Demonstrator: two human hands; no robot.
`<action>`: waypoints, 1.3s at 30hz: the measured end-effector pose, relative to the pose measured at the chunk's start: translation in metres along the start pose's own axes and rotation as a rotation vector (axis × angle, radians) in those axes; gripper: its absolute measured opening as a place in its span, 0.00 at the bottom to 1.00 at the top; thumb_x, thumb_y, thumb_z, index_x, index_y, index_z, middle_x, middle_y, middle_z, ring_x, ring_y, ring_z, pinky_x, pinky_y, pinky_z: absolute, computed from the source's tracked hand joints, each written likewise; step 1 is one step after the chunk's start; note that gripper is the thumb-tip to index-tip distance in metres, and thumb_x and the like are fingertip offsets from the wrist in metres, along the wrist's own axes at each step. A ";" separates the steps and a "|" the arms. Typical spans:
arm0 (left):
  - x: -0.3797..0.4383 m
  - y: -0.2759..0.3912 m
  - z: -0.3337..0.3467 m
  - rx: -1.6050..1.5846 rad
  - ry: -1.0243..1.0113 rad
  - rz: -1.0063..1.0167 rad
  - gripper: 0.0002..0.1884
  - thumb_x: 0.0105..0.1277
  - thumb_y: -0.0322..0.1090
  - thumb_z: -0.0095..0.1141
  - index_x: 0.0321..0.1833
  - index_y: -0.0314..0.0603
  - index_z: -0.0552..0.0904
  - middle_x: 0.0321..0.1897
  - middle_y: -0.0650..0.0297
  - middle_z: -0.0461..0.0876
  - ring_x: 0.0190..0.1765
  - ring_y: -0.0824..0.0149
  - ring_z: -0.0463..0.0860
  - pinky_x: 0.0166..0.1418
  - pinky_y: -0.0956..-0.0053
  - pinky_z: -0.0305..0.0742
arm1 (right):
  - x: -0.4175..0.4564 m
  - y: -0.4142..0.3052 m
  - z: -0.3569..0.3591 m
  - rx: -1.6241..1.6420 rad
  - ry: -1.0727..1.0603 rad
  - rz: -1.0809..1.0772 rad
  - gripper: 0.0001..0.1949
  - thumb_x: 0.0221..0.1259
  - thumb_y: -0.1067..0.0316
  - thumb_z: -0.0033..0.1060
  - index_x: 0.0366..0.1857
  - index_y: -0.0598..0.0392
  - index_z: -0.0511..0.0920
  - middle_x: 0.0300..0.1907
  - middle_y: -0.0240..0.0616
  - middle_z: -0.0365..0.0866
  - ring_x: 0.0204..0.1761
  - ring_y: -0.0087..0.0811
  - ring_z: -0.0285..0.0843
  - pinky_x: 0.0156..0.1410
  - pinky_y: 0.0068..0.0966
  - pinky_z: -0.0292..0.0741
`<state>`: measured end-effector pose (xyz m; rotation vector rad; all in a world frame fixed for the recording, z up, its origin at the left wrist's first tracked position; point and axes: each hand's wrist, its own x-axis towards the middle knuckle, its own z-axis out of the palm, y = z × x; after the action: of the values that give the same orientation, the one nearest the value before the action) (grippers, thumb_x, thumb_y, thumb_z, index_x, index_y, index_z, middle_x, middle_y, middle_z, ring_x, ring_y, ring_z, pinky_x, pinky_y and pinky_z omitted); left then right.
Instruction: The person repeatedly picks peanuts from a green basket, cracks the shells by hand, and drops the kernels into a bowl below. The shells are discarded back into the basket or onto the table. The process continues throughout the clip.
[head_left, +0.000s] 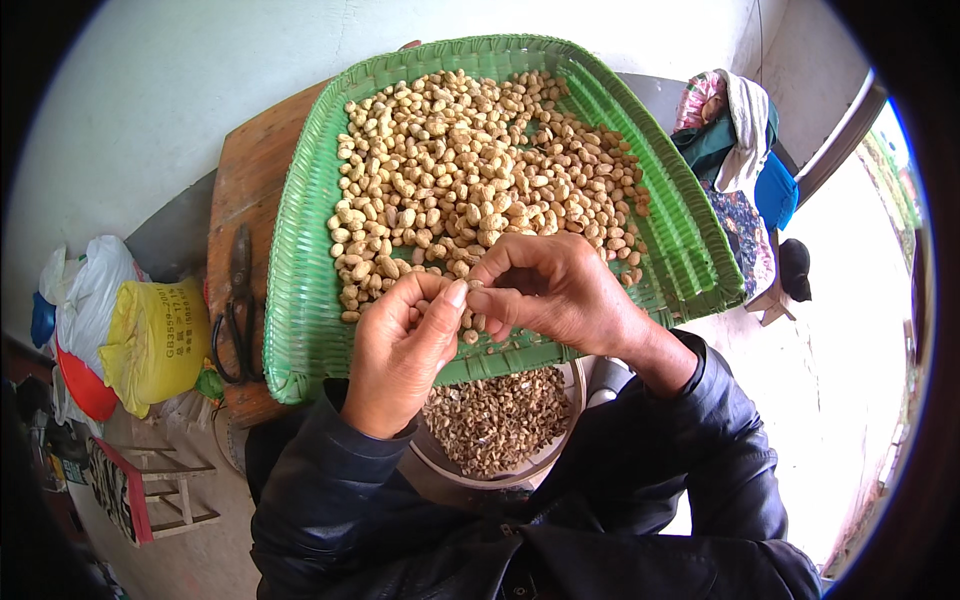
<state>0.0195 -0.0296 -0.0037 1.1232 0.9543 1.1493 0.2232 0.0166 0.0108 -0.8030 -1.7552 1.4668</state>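
Observation:
A green woven basket tray holds a broad heap of unshelled peanuts. Over its near edge my left hand and my right hand meet at the fingertips. Between the thumbs and forefingers they pinch a peanut, mostly covered by the fingers. More peanuts show inside the curled fingers of my left hand. Below the tray, between the knees, a round basin contains many broken peanut shells.
Large black-handled scissors lie on the wooden table left of the tray. Further left are a yellow sack, a white plastic bag and a small wooden stool. Cloths are piled at the right.

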 end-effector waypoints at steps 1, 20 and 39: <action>0.000 -0.001 0.000 0.008 0.004 0.002 0.12 0.84 0.41 0.60 0.49 0.38 0.81 0.27 0.75 0.71 0.22 0.84 0.65 0.24 0.85 0.56 | 0.000 0.000 0.000 -0.017 -0.004 -0.008 0.08 0.78 0.71 0.67 0.48 0.67 0.85 0.38 0.37 0.91 0.37 0.24 0.91 0.45 0.24 0.89; -0.004 0.016 -0.006 -0.104 0.020 -0.148 0.12 0.84 0.42 0.62 0.49 0.40 0.82 0.25 0.75 0.73 0.23 0.83 0.66 0.26 0.85 0.58 | -0.002 0.004 -0.002 0.457 0.072 0.056 0.14 0.85 0.64 0.59 0.60 0.63 0.82 0.44 0.40 0.91 0.42 0.28 0.91 0.49 0.24 0.88; -0.012 0.020 -0.016 0.259 -0.434 -0.257 0.10 0.81 0.37 0.66 0.47 0.34 0.89 0.32 0.74 0.84 0.34 0.86 0.74 0.36 0.86 0.68 | -0.013 0.007 -0.006 0.608 0.080 0.194 0.11 0.82 0.58 0.66 0.45 0.55 0.85 0.33 0.32 0.89 0.27 0.17 0.81 0.30 0.14 0.73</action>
<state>-0.0014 -0.0376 0.0132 1.3438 0.8861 0.5508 0.2359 0.0101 0.0030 -0.6997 -1.0901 1.9278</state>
